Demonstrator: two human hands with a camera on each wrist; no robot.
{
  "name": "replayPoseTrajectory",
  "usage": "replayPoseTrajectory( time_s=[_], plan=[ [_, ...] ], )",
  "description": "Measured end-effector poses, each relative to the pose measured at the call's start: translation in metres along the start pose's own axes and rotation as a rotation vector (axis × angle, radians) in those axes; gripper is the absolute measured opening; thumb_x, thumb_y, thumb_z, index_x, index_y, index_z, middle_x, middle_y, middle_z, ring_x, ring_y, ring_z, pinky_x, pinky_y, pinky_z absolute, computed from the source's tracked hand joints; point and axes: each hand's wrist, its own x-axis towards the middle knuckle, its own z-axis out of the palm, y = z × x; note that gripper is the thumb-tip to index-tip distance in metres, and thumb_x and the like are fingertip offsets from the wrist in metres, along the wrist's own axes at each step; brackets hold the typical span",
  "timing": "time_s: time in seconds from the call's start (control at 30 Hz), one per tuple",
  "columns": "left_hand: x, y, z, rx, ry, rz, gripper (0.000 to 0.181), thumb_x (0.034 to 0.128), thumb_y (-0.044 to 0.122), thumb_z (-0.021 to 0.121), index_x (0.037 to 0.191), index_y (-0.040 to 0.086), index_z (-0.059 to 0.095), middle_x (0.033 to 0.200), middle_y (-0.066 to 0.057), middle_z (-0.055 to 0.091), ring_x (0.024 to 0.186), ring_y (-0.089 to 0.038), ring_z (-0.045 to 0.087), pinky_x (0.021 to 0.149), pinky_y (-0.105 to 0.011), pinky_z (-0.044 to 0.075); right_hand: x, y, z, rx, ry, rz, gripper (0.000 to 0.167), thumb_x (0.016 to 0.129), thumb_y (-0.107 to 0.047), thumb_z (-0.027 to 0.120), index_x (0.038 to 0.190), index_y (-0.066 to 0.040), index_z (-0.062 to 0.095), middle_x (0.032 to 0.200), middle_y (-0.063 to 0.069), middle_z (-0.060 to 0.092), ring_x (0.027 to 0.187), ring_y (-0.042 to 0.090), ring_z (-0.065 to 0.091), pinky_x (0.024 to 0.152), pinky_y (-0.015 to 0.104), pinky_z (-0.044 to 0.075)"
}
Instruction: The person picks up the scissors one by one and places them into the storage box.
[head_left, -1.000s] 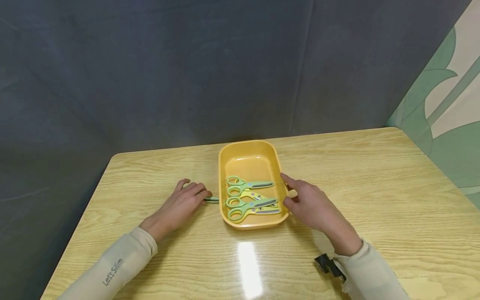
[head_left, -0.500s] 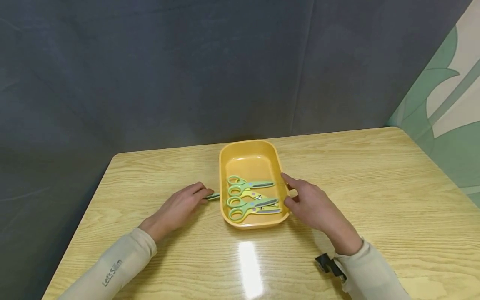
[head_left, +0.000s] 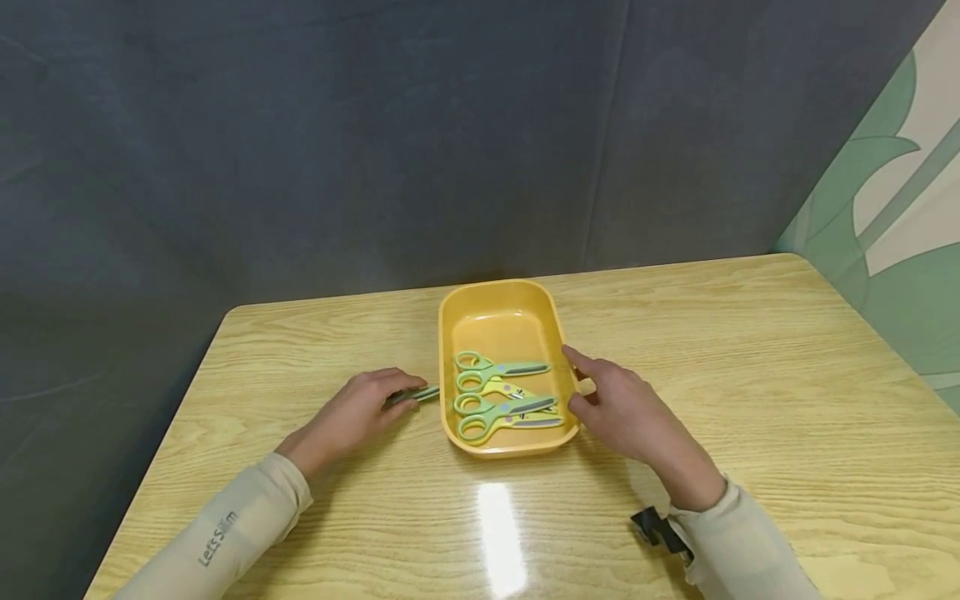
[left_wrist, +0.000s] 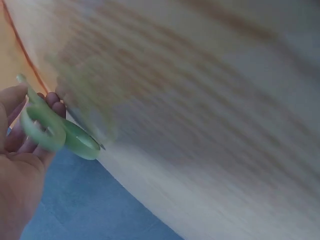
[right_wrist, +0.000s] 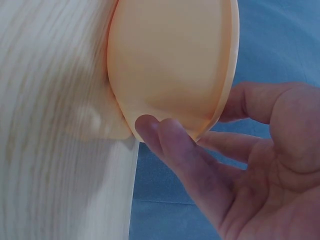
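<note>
My left hand is at the left side of a yellow-orange plastic tray. In the left wrist view it pinches a pair of light green scissors by the looped handles, close to the tabletop. Fingers hide much of that pair in the head view. At the tray's right side my right hand grips its wall, thumb at the rim and fingers against the outside. Inside the near half lie an upper pair of green scissors, a lower green pair, and yellow scissors partly under them.
The wooden table extends to both sides of the tray. A dark cloth hangs behind its back edge. A black strap mount sits at the right sleeve cuff.
The left fingers have shifted from reaching over the green scissors to pinching them, and the hand has turned slightly. The tray and right hand stay nearly still.
</note>
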Motion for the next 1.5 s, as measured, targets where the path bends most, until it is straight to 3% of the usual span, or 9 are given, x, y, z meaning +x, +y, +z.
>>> replayPoseTrajectory(
  time_s=[0.3,0.43,0.6,0.9,1.1,1.33,1.5],
  plan=[
    [0.005,0.005,-0.003,0.027,-0.061,-0.040,0.036,0.0861,0.008,0.076,0.121,0.009,0.069,0.114,-0.005,0.074,0.102,-0.019,0.070,0.086,-0.037,0.059,0.000,0.000,0.000,-0.007,0.007,-0.012,0.065,0.095,-0.011,0.051,0.156,-0.006,0.031,0.142,0.024,0.053,0.106,0.031,0.071,0.061,0.023,0.052],
    [0.005,0.007,-0.002,0.063,-0.060,-0.008,0.030,0.0857,0.008,0.075,0.116,0.010,0.072,0.110,-0.003,0.074,0.102,-0.019,0.070,0.089,-0.038,0.058,0.000,-0.001,0.000,-0.013,0.013,-0.018,0.064,0.095,-0.011,0.052,0.155,-0.005,0.031,0.140,0.023,0.054,0.105,0.031,0.071,0.062,0.023,0.052],
    [0.006,0.006,-0.001,0.104,-0.065,0.063,0.022,0.0847,0.007,0.075,0.106,0.011,0.076,0.099,0.000,0.072,0.091,-0.014,0.068,0.079,-0.031,0.058,0.000,-0.001,0.000,-0.013,0.010,-0.018,0.064,0.094,-0.011,0.052,0.155,-0.005,0.031,0.139,0.023,0.055,0.104,0.030,0.071,0.062,0.023,0.052],
    [0.015,0.009,-0.004,0.114,-0.155,0.029,0.024,0.0827,0.010,0.077,0.107,0.012,0.077,0.092,0.003,0.069,0.073,-0.007,0.058,0.064,-0.019,0.047,0.000,0.000,0.000,-0.023,0.012,-0.018,0.065,0.095,-0.010,0.052,0.155,-0.005,0.031,0.139,0.023,0.055,0.104,0.030,0.071,0.063,0.024,0.053],
    [0.015,0.008,-0.006,0.082,-0.156,0.018,0.026,0.0797,0.007,0.076,0.106,0.010,0.078,0.087,0.002,0.067,0.069,-0.005,0.052,0.062,-0.019,0.045,0.000,0.000,0.001,-0.020,0.010,-0.021,0.065,0.095,-0.011,0.052,0.155,-0.005,0.031,0.138,0.023,0.055,0.104,0.030,0.071,0.063,0.024,0.053],
    [0.013,0.007,-0.008,-0.003,-0.180,-0.033,0.029,0.0778,0.007,0.078,0.107,0.010,0.078,0.081,0.003,0.064,0.065,-0.004,0.044,0.059,-0.017,0.041,0.000,-0.001,0.000,-0.024,0.010,-0.022,0.065,0.094,-0.011,0.052,0.155,-0.005,0.031,0.139,0.024,0.054,0.104,0.030,0.071,0.062,0.024,0.052],
    [0.013,0.006,-0.008,-0.042,-0.179,-0.018,0.029,0.0783,0.006,0.076,0.107,0.010,0.078,0.082,0.003,0.065,0.066,-0.003,0.045,0.059,-0.017,0.042,0.000,0.000,0.000,-0.020,0.009,-0.018,0.065,0.094,-0.011,0.051,0.156,-0.005,0.031,0.139,0.024,0.054,0.104,0.030,0.071,0.061,0.024,0.051]
  ],
)
